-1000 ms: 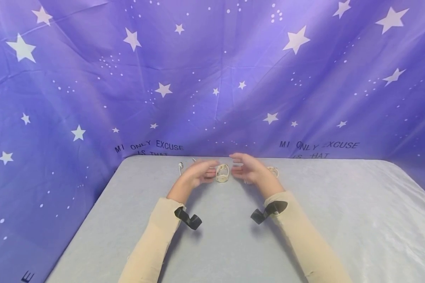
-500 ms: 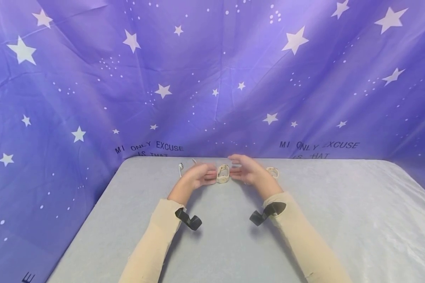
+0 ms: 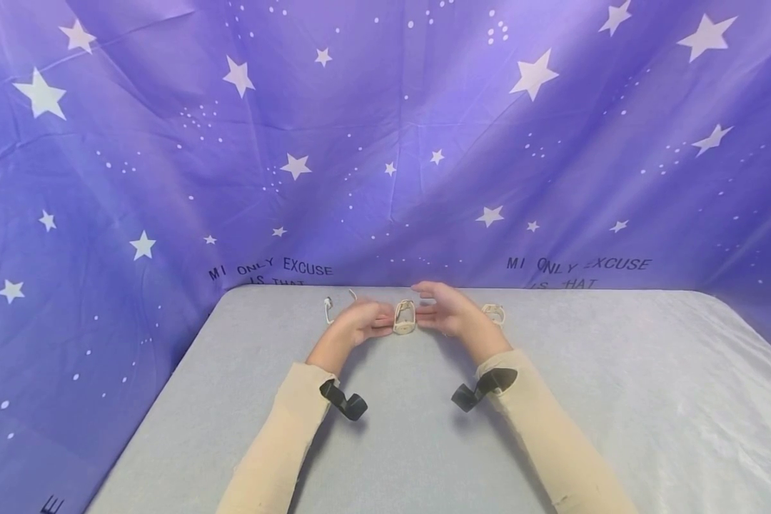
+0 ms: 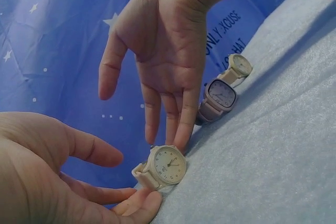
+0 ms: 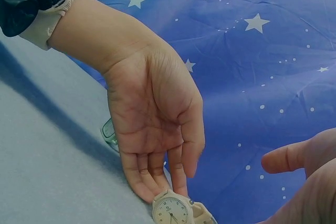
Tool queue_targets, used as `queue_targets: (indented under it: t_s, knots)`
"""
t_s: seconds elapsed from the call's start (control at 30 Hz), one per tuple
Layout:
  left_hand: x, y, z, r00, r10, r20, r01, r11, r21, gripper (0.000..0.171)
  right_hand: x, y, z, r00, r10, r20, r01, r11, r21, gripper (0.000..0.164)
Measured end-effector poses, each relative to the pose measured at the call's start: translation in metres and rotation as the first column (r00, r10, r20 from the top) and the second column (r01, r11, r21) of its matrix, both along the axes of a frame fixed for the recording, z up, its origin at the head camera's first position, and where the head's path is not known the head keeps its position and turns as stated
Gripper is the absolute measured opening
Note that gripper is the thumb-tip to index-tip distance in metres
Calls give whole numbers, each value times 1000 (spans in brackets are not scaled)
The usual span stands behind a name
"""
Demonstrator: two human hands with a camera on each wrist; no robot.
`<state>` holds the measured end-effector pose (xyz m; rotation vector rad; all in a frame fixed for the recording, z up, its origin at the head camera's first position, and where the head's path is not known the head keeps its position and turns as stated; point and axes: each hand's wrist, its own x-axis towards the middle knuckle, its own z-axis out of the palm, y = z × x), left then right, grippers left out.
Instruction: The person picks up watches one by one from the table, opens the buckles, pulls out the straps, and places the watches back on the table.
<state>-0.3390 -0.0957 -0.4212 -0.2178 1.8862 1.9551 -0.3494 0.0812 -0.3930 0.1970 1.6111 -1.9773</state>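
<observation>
A cream wristwatch (image 3: 405, 328) with a round dial stands on the table, its strap forming a loop behind the face. My left hand (image 3: 363, 323) is at its left side, with extended fingers at the watch in the left wrist view. From the other side my right hand (image 3: 455, 313) reaches in, its fingers pointing at the watch and touching or nearly touching it. Both thumbs stay apart from the watch. A pinkish square-faced watch (image 4: 220, 94) and a round cream watch (image 4: 241, 65) lie behind the right hand; the square one is hidden in the head view.
A pale strap piece (image 3: 328, 310) shows left of the left hand, and a greenish watch (image 5: 108, 131) appears behind that hand. The table (image 3: 617, 400) has a light grey cloth. A purple star-patterned curtain (image 3: 385, 107) rises along its back edge.
The right fingers have come in slightly toward the watch, narrowing the gap there. The watch has turned or shifted a little; the left hand has barely moved.
</observation>
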Motion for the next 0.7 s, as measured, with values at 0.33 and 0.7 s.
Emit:
queue_targets:
  t_s: [0.33,0.7]
  knots:
    - [-1,0,0,999,-25,-21,24,999,-43,42,-1,1,0,1000,21,-7,-21,1000,15,66]
    - [0,-7,1,997,-64,-32,61,995,-77,46,-1,2,-8,994,89,-59,-87,995,43,54]
